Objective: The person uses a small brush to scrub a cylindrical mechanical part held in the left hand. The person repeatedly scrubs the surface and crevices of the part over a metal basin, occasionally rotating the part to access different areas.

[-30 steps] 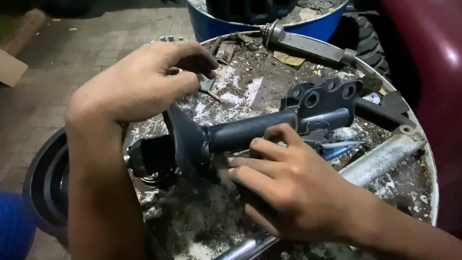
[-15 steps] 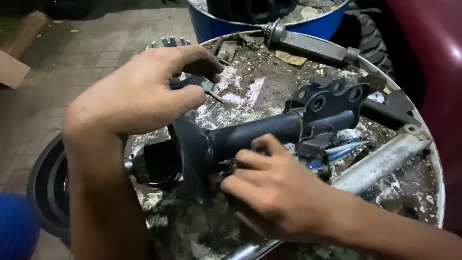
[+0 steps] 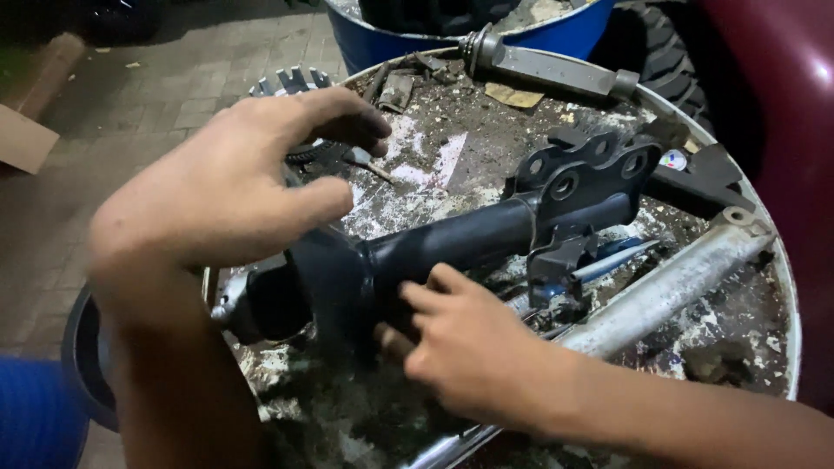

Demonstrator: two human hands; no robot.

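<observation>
Strut's [image 3: 452, 243] underside behind right hand [image 3: 469, 347]; blue drum [image 3: 556, 30] cropped at top edge.

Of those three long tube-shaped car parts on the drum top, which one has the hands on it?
The black strut in the middle, with the bolt-hole bracket. The right hand grips it; the two grey tubes lie untouched.

"What holds all the things?"

"A round dirty drum top [image 3: 434, 161]. A big black car strut [image 3: 469, 239] lies on it, a silver tube [image 3: 669, 282] to the right, and a grey rod [image 3: 547, 69] at the far side."

"And that far-left bit?"

"Maybe a gear [image 3: 291, 82]."
</observation>
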